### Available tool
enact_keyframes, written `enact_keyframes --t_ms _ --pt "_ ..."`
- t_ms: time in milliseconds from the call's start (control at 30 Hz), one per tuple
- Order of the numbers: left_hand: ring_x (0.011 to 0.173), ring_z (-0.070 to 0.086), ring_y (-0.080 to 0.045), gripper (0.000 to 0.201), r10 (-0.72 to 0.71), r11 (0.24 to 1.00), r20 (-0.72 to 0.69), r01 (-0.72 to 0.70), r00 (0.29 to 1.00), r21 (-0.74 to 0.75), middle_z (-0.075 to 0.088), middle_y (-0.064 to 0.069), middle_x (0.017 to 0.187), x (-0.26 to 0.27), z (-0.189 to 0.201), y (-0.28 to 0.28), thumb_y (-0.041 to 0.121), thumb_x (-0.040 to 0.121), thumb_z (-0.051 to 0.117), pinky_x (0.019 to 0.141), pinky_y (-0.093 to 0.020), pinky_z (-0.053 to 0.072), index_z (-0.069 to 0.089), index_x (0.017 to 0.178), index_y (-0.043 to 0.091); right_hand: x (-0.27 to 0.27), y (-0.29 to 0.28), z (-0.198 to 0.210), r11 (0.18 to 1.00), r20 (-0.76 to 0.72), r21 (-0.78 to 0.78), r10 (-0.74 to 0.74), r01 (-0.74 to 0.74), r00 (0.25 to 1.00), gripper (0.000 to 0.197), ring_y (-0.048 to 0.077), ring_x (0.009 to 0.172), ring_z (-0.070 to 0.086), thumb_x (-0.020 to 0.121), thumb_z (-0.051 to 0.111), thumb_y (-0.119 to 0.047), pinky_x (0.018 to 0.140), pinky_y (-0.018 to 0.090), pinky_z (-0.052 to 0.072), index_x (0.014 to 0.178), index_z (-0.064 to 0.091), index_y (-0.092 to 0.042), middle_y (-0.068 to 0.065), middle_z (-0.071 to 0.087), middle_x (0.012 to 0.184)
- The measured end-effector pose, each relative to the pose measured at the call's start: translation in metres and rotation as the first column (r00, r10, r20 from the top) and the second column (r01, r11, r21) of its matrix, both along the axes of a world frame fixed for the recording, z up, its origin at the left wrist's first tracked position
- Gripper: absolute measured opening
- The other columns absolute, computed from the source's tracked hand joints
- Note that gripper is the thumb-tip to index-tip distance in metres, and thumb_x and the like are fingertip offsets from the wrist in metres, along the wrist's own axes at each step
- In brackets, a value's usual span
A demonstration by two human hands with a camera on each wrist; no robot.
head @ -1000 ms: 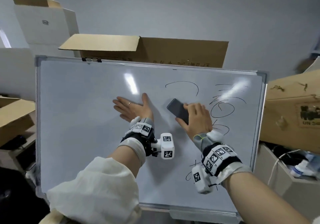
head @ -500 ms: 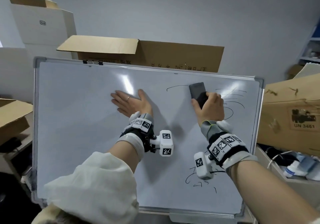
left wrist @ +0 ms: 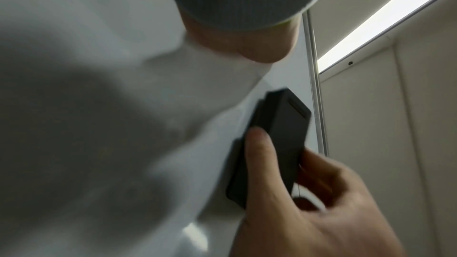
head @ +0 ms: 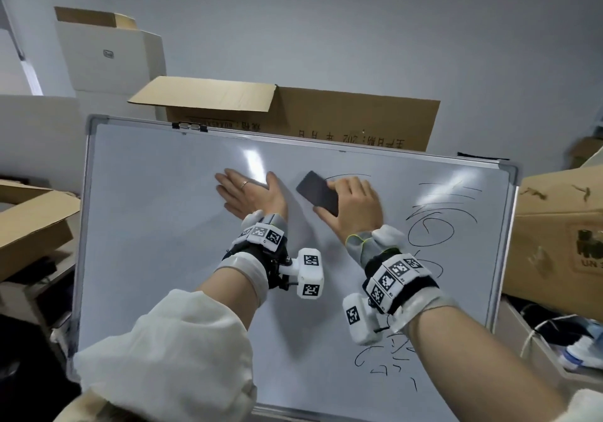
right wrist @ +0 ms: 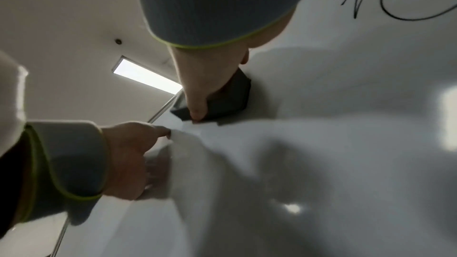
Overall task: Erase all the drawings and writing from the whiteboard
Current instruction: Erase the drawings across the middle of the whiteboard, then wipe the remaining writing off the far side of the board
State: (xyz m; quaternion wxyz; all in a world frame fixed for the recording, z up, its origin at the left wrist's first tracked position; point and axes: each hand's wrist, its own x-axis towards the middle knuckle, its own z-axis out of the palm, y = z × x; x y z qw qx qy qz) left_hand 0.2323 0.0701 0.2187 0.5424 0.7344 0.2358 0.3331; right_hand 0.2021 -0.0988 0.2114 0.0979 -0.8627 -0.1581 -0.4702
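The whiteboard (head: 156, 226) leans upright in front of me. Black writing (head: 440, 222) covers its right side, more scribbles (head: 388, 359) sit near the bottom, and a thin arc (head: 350, 175) shows just above my right hand. My left hand (head: 248, 195) lies flat with straight fingers on the board's middle. My right hand (head: 354, 206) grips a dark flat eraser (head: 318, 193) and presses it against the board next to the left thumb. The left wrist view shows the eraser (left wrist: 279, 140) held between thumb and fingers. In the right wrist view the thumb covers part of the eraser (right wrist: 227, 97).
Open cardboard boxes stand behind the board (head: 293, 111), at the far left (head: 32, 226) and at the right (head: 561, 235). A white box (head: 111, 49) is stacked at the back left. Cables and small items lie in a bin at lower right (head: 571, 340).
My right hand swept the eraser up and right toward the writing, then back left beside the left hand. The left hand stayed flat on the board.
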Motion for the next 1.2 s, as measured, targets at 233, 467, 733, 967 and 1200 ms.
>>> enact_keyframes --t_ms 233,467,733,967,1200 --pt "0.155 -0.003 -0.022 0.088 0.007 1.000 0.006 -0.007 1.000 -0.015 -0.004 -0.001 0.168 0.008 -0.004 0.008 0.045 0.093 0.055 0.123 -0.042 0.001 0.007 0.160 0.014 0.017 -0.037 0.006 0.876 -0.006 0.431 -0.238 0.217 0.971 0.050 0.038 0.088 0.056 0.069 0.077 -0.042 0.073 0.044 0.045 0.103 0.058 -0.011 0.017 0.059 0.097" --pt "0.154 0.005 -0.026 0.079 0.072 0.997 0.020 -0.071 0.997 -0.014 0.006 -0.004 0.168 0.016 -0.007 0.006 0.036 0.093 0.053 0.122 -0.043 0.007 0.015 0.159 0.012 0.016 -0.007 0.000 0.997 0.070 0.046 -0.064 0.061 0.995 0.054 0.030 0.087 0.055 0.065 0.076 -0.047 0.075 0.037 0.039 0.113 0.069 -0.024 0.004 0.064 0.095" --pt "0.154 0.008 -0.026 0.080 0.095 0.995 0.098 -0.091 0.991 -0.044 0.010 -0.005 0.168 0.018 -0.006 -0.006 0.031 0.092 0.054 0.123 -0.045 0.009 0.016 0.159 0.012 0.016 -0.016 0.001 0.999 0.083 -0.022 -0.048 0.050 0.995 0.058 0.030 0.088 0.057 0.062 0.082 -0.049 0.076 0.036 0.032 0.114 0.070 -0.025 0.003 0.065 0.096" --pt "0.155 0.007 -0.026 0.083 0.094 0.994 0.151 -0.102 0.984 0.044 0.010 -0.004 0.168 0.020 0.008 -0.030 0.031 0.089 0.057 0.124 -0.047 0.008 0.015 0.159 0.014 0.006 -0.084 0.006 0.888 0.063 0.381 -0.302 0.256 0.951 0.050 0.035 0.091 0.057 0.067 0.078 -0.043 0.076 0.041 0.042 0.105 0.061 -0.014 0.012 0.061 0.099" --pt "0.155 0.000 -0.024 0.076 -0.129 0.921 0.163 0.057 0.978 0.386 0.007 0.002 0.168 0.015 0.047 -0.108 0.038 0.085 0.058 0.124 -0.047 0.000 0.030 0.155 0.026 -0.015 -0.140 -0.008 0.753 -0.024 0.512 -0.468 0.413 0.883 0.052 0.036 0.092 0.056 0.076 0.072 -0.047 0.074 0.042 0.043 0.106 0.052 -0.010 0.014 0.059 0.101"
